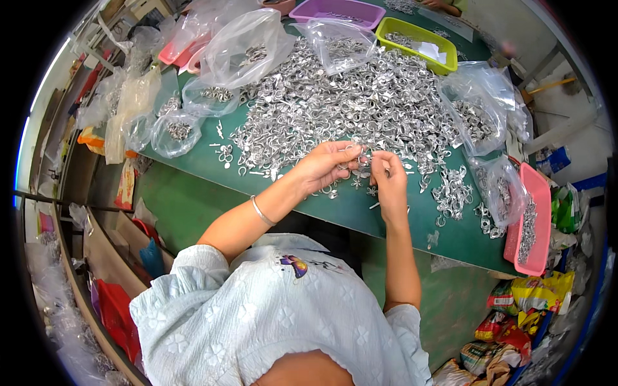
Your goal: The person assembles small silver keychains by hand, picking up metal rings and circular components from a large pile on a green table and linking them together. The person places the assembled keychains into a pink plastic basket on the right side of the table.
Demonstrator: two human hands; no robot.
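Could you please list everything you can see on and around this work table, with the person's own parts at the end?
Table: one, green, centre.
Metal parts: a large heap, silver, mid-table.
Clear bags: several, some holding parts, left and right of the heap.
Purple tray: one, far edge.
Yellow-green tray: one, far edge.
Pink tray: one, right end, parts inside.
Snack packets: several, mixed colours, lower right.
Bracelet: one, silver, left wrist.
Left hand: fingers pinch a small silver part.
Right hand: fingers on the same part.
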